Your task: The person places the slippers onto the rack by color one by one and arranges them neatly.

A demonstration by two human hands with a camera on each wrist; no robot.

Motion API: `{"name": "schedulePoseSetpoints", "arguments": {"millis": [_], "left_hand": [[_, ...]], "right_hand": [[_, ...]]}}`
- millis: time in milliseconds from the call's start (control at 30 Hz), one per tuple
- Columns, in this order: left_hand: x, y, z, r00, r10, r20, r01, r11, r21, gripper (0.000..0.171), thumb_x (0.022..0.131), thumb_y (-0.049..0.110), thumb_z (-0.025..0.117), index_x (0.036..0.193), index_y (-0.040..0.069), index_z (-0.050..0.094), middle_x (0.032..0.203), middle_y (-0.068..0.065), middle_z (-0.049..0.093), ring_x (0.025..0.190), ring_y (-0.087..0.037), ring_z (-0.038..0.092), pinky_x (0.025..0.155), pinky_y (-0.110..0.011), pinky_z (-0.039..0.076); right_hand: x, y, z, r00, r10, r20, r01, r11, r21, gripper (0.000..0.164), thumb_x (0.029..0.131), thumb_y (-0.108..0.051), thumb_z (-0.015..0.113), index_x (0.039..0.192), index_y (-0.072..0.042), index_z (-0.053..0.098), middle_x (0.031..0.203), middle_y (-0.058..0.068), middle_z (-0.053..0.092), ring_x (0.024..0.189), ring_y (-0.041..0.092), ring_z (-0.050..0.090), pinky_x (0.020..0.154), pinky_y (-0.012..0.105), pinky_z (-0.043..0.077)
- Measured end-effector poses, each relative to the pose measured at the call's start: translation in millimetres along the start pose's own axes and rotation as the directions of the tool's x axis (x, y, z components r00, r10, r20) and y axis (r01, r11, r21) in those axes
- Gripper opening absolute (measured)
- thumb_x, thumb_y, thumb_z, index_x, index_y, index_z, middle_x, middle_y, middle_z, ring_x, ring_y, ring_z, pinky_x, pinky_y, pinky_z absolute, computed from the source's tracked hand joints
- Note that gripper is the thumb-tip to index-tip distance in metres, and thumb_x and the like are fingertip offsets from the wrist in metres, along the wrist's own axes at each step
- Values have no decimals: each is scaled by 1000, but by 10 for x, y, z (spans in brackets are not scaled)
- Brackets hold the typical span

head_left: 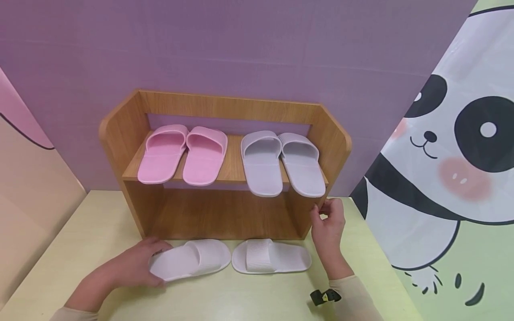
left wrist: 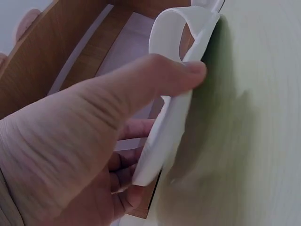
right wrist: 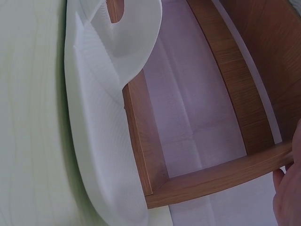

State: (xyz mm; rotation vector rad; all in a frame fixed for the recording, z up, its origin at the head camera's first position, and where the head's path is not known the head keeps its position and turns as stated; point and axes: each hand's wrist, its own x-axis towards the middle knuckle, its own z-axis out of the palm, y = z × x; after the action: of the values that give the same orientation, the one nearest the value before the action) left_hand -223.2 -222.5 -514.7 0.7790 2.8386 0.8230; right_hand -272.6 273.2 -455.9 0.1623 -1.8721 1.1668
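Note:
My left hand [head_left: 138, 264] grips the heel end of a white slipper [head_left: 172, 263] lying in front of a wooden shoe rack [head_left: 230, 214]. In the left wrist view, the thumb of the left hand [left wrist: 94, 117] lies over the slipper's side edge, with the fingers on the other side of the slipper [left wrist: 174, 122]. A second white slipper [head_left: 291, 257] lies to the right, its toe close to the first one's toe. At the rack's right side panel, my right hand [head_left: 330, 225] holds the front edge between thumb and fingers; only part of this hand [right wrist: 287, 193] shows in the right wrist view.
On the rack's upper shelf stand a pair of pink slippers [head_left: 160, 165] and a pair of grey slippers [head_left: 263, 176], toes to the back. The rack stands on a pale table [head_left: 225, 298] against a purple backdrop [head_left: 241, 49]. A panda picture [head_left: 433, 187] covers the right wall.

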Motion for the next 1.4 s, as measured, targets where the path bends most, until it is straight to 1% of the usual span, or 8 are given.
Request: {"name": "schedulePoseSetpoints", "arguments": {"millis": [200, 400, 567, 700, 900, 1067, 1200, 1400], "left_hand": [[-4, 99, -51, 999, 6, -37, -8, 999, -32, 70, 68, 45, 102, 126, 21, 72, 122, 4, 63, 104, -16, 58, 85, -34, 54], [-19, 164, -86, 996, 28, -81, -28, 1000, -3, 64, 72, 44, 99, 125, 20, 73, 125, 3, 63, 103, -14, 57, 82, -32, 53], [-35, 207, -116, 987, 72, -141, -66, 997, 44, 59, 78, 44, 93, 126, 17, 74, 120, 8, 62, 100, -10, 57, 81, -32, 54], [-42, 227, -137, 984, 80, -159, -71, 996, 61, 57, 81, 44, 92, 127, 17, 74, 117, 9, 60, 99, -9, 56, 80, -33, 55], [-52, 248, -156, 976, 101, -191, -90, 994, 65, 59, 80, 43, 94, 128, 17, 74, 116, 9, 60, 97, -7, 56, 80, -32, 55], [-50, 276, -161, 964, 115, -241, -101, 992, 71, 62, 77, 43, 97, 128, 18, 74, 115, 13, 58, 95, -4, 55, 78, -30, 55], [-27, 291, -162, 947, 131, -294, -105, 989, 101, 67, 73, 43, 99, 129, 16, 73, 115, 12, 59, 96, -5, 55, 77, -31, 56], [28, 320, -147, 922, 123, -368, -60, 983, 176, 76, 70, 46, 100, 132, 14, 71, 117, 7, 62, 99, -11, 57, 79, -39, 58]], "right_hand": [[0, 5, 1, 1000, 9, 1, -9, 1000, 1, 15, 93, 22, 65, 103, 15, 56, 101, 29, 61, 85, 14, 63, 78, 19, 53], [-7, 15, 8, 1000, 0, -2, 0, 1000, 6, 15, 93, 22, 64, 103, 14, 56, 101, 28, 61, 86, 11, 63, 79, 15, 51], [-14, 228, 38, 1000, -18, -14, 18, 1000, -18, 18, 91, 23, 65, 103, 13, 57, 102, 28, 61, 86, 5, 62, 79, 14, 51], [-22, 411, 41, 1000, -25, -9, 25, 999, -39, 20, 91, 21, 67, 105, 9, 59, 104, 24, 62, 86, 0, 61, 78, 13, 50], [-23, 465, 19, 1000, -22, 16, 22, 1000, -18, 19, 92, 17, 68, 106, 7, 60, 105, 21, 63, 87, 4, 63, 78, 15, 51], [-21, 448, 10, 1000, 4, 26, -4, 1000, -29, 17, 94, 15, 67, 106, 6, 59, 106, 18, 63, 89, 5, 64, 79, 14, 52], [-23, 448, 17, 1000, 11, 22, -11, 999, -30, 18, 94, 16, 68, 106, 6, 59, 105, 18, 63, 88, 4, 64, 80, 13, 51], [-26, 401, 48, 1000, -6, -4, 6, 1000, -28, 19, 92, 20, 67, 106, 10, 59, 103, 23, 62, 87, 0, 61, 78, 13, 49]]}}
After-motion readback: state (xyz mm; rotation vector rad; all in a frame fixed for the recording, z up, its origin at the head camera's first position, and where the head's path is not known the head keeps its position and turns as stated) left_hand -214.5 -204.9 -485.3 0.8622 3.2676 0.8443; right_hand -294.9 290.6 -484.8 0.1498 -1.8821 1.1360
